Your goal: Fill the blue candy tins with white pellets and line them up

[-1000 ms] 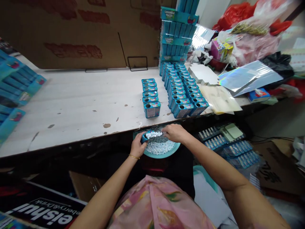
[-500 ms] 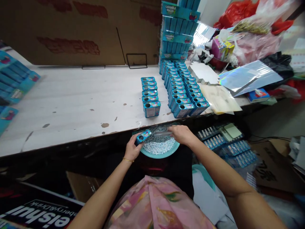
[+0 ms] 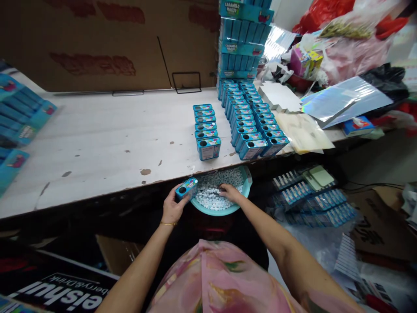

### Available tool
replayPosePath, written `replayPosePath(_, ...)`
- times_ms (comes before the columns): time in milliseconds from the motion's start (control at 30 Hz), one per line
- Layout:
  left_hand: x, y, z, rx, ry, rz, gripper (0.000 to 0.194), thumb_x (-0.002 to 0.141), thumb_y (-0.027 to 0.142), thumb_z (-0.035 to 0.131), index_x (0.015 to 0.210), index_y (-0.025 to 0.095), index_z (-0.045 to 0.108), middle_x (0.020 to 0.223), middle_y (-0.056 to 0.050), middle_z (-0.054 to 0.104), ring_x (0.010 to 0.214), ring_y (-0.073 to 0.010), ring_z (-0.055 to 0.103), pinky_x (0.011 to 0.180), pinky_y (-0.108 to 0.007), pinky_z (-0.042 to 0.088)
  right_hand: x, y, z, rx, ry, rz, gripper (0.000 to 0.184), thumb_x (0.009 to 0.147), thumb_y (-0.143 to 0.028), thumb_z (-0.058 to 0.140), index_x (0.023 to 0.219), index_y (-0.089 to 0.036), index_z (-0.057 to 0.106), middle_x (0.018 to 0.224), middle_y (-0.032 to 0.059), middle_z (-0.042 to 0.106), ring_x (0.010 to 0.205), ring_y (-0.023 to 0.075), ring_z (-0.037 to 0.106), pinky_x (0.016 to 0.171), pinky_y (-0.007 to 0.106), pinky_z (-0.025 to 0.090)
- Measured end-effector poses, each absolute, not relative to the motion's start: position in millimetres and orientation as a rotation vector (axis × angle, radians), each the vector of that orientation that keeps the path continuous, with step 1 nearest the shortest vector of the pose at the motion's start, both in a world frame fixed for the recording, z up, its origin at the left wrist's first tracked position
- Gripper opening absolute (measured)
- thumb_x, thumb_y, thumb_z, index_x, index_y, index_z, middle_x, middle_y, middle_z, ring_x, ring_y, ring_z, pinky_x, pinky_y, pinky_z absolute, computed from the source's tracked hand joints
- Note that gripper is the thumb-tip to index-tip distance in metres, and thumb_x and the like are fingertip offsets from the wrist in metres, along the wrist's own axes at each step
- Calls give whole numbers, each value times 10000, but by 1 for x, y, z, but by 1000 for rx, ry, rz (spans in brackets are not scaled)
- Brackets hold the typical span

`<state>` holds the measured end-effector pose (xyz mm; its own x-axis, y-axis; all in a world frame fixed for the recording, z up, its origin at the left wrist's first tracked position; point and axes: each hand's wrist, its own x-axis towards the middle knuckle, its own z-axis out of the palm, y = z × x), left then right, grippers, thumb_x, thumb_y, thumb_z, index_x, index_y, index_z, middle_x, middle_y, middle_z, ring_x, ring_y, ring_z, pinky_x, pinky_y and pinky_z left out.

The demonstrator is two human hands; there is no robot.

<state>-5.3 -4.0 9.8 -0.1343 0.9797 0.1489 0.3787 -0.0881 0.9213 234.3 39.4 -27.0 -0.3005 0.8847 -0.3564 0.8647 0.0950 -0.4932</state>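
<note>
My left hand (image 3: 172, 208) is closed around a small blue candy tin (image 3: 186, 188) with a dark round opening in its top. It holds the tin tilted over the left rim of a turquoise basin (image 3: 216, 213). Small white and pale blue candies (image 3: 230, 177) fill the basin. Down among them is my right hand (image 3: 230, 192), its fingers curled round a clear plastic scoop (image 3: 222, 190) that is mostly hidden by the hand and the candies. On the table edge above the basin stands a short row of matching tins (image 3: 208, 148).
Two longer rows of tins (image 3: 253, 149) stand to the right, before stacked display packs (image 3: 244, 43). More packs (image 3: 24, 106) lie at the far left of the white table (image 3: 107, 143). A large cardboard box (image 3: 107, 39) backs it. Packs (image 3: 312, 195) sit below right.
My right hand has moved left and down into the candies with the clear scoop. My left hand has shifted left and slightly down with the tin.
</note>
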Motion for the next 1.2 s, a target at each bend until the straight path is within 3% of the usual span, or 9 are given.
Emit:
replayPosePath(233, 1, 0, 13, 1581, 1565, 1196, 469, 642, 340, 598, 1062, 149, 518, 1047, -80, 581, 957, -209, 540, 889, -377, 397, 269, 33, 28, -1507, -2154, 1046, 295, 726, -240, 524, 1007, -163, 567, 852, 7, 614, 779, 128, 539, 698, 227, 399)
replayPosePath(500, 29, 9, 14, 1836, 1478, 1109, 389, 640, 174, 527, 1029, 168, 530, 1030, -70, 559, 981, -200, 518, 907, -361, 384, 245, 27, 122, -1577, -2664, 488, 287, 765, -341, 461, 1012, -282, 595, 1001, 22, 627, 921, 197, 556, 750, 297, 411)
replayPosePath(633, 33, 9, 13, 1872, 1448, 1101, 393, 643, 153, 506, 1035, 170, 523, 1038, -68, 547, 994, -197, 508, 915, -356, 379, 222, 20, 143, -1626, -2851, 208, 275, 771, -318, 425, 930, -221, 628, 941, 82, 633, 859, 234, 580, 700, 334, 430)
replayPosePath(833, 34, 9, 12, 1846, 1433, 1129, 380, 643, 165, 524, 1023, 164, 532, 1032, -69, 554, 989, -198, 511, 915, -362, 378, 200, 12, 160, -1608, -2907, 124, 293, 774, -188, 363, 932, -155, 608, 907, 129, 622, 819, 216, 583, 690, 319, 421)
replayPosePath(1000, 26, 7, 10, 1775, 1423, 1196, 373, 660, 196, 543, 1031, 168, 529, 1046, -66, 561, 992, -194, 514, 912, -363, 381, 237, 14, 144, -1691, -2833, 147, 278, 806, -278, 370, 998, -214, 562, 988, 86, 598, 870, 195, 563, 704, 286, 405)
replayPosePath(1200, 6, -2, 9, 1691, 1439, 1209, 368, 678, 259, 566, 1032, 162, 529, 1031, -65, 575, 966, -188, 533, 895, -355, 394, 268, 26, 37, -2134, -2521, 657, 305, 791, -239, 439, 1088, -227, 510, 1073, 81, 578, 984, 199, 526, 797, 309, 374)
